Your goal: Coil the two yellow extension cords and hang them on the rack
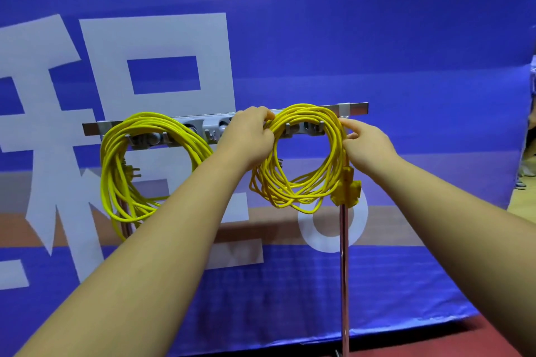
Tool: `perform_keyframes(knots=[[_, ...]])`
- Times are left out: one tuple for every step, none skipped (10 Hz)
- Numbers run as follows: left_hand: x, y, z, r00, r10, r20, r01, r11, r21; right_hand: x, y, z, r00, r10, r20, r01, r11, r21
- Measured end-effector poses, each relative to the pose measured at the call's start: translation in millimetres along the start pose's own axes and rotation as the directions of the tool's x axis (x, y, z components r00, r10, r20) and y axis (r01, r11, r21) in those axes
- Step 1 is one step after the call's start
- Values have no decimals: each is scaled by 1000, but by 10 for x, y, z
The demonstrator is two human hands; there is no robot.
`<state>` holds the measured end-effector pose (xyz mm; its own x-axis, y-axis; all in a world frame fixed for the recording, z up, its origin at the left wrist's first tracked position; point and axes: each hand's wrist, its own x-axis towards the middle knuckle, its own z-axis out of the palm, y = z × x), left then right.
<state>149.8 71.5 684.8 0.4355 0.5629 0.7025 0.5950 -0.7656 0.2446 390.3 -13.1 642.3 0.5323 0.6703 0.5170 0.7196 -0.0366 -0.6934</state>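
Observation:
Two coiled yellow extension cords hang on a grey metal rack (358,109) with hooks. The left coil (116,171) hangs on its own from the rack's left hooks, its plug dangling inside the loop. The right coil (307,180) drapes over the right hooks, with its yellow socket block (348,188) hanging at the lower right. My left hand (249,136) grips the right coil's upper left side. My right hand (365,142) pinches the same coil's upper right side.
The rack stands on a thin metal pole (344,284) in front of a large blue banner (377,38) with white characters. A red floor strip (435,342) shows at the bottom right. A person's shoe (520,184) is at the far right edge.

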Motion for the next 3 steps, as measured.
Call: perform_keyframes(knots=[[-105, 3, -54, 1000, 13, 4, -13, 1000, -26, -86, -48, 4, 1000, 6, -22, -6, 1000, -16], [-214, -23, -115, 1000, 12, 4, -12, 996, -86, -149, -131, 2, 994, -10, -105, 7, 999, -32], [-335, -94, -166, 999, 12, -32, -15, 994, -108, -252, -329, 8, 985, -59, -164, 53, 998, -37]])
